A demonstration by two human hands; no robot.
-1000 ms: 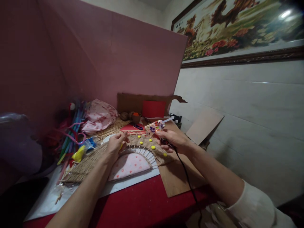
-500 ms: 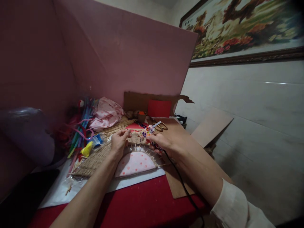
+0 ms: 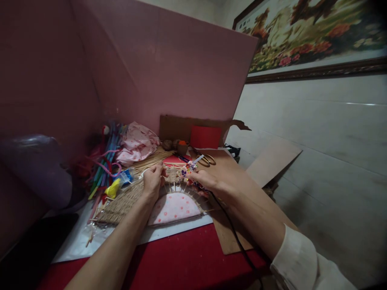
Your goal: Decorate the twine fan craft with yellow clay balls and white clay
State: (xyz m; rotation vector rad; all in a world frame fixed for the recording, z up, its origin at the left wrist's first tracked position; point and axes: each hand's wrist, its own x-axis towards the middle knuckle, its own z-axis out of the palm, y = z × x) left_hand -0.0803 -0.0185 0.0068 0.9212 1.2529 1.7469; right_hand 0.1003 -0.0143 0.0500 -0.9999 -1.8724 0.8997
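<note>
a: so, right hand [image 3: 208, 180] is gripping the glue gun [image 3: 190, 167], its tip now coming in over the fan [image 3: 169, 189].
b: and the left hand [image 3: 152, 180] is pinching the weave beside it, fingers closed.

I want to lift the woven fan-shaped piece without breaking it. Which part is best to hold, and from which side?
Probably grip the woven fan piece by its dense jute band on the left, coming from the near left edge. That band looks thick and firm. The thin sticks near the left hand and the glue gun in the right hand look fragile.
</note>
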